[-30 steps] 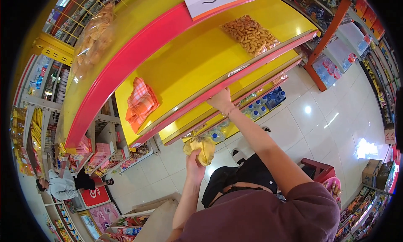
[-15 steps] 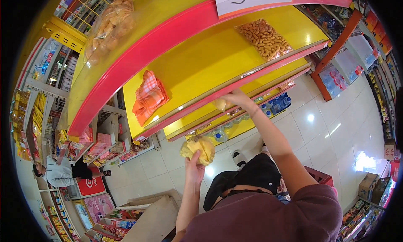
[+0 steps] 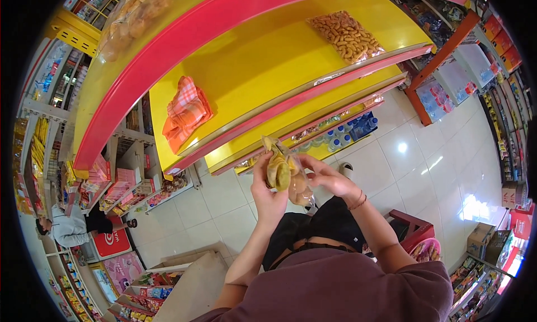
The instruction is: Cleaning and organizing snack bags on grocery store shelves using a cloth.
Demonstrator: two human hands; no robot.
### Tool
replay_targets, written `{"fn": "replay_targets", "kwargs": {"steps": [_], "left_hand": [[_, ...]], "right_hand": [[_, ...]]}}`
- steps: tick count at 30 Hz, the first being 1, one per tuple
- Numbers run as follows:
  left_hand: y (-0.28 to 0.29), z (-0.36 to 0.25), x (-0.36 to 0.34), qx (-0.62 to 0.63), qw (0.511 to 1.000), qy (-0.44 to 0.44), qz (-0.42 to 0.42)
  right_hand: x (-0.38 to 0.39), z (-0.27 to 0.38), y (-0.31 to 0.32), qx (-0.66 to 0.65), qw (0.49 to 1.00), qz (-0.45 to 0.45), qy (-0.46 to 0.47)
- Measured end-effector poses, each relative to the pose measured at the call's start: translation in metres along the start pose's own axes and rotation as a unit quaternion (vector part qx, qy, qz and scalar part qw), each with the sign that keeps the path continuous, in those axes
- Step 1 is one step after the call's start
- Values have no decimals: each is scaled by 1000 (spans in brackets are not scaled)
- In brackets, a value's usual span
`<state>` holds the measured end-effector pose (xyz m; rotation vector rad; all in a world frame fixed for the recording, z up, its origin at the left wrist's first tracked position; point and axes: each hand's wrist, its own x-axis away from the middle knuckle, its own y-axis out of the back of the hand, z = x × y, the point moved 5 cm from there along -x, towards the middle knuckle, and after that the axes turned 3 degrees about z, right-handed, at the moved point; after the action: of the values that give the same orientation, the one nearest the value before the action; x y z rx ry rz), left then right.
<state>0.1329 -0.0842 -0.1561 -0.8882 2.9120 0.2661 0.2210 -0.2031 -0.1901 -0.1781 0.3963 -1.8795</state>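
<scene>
In front of my body, below the shelf's edge, both hands are close together. My left hand (image 3: 267, 192) is closed round a crumpled yellow cloth (image 3: 278, 168), with part of it sticking up above the fingers. My right hand (image 3: 331, 179) grips a clear plastic bag (image 3: 302, 189) of round, pale brown snacks, held right beside the cloth. The two seem to touch. On the yellow shelf (image 3: 246, 59) ahead lie a folded orange checked cloth (image 3: 189, 110) at the left and a bag of peanut-like snacks (image 3: 348, 37) at the right.
Lower yellow shelves (image 3: 251, 137) sit under the top one, with bottled water (image 3: 338, 138) at the bottom. A large snack bag (image 3: 134, 20) rests on the upper red-edged shelf. To my right stands a dark red crate (image 3: 411, 227). Another person (image 3: 72, 227) is far left among stocked shelves.
My right hand has come back from the lower shelf with the snack bag. My left hand has risen with the yellow cloth to meet it. The view has shifted slightly.
</scene>
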Motion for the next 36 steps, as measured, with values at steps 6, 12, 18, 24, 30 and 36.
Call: {"fn": "replay_targets", "kwargs": {"steps": [6,12,18,24,30,36], "left_hand": [[4,-42,8,7,998,-51,-29],[40,-55,10,22,975,-141,-173],[-3,-80,-2,-362,892,-259,78],[5,-81,13,-341,865,-340,139],[8,-89,26,-319,835,-424,144],[22,-85,30,-222,887,-395,91]], "right_hand": [[5,-1,-11,-12,982,-186,-9],[-8,16,-34,-224,961,-161,-21],[-6,32,-50,-283,929,-237,-15],[-5,44,-45,-321,906,-262,-90],[1,39,-44,-359,900,-226,-98],[6,58,-34,-115,961,-252,-21]]}}
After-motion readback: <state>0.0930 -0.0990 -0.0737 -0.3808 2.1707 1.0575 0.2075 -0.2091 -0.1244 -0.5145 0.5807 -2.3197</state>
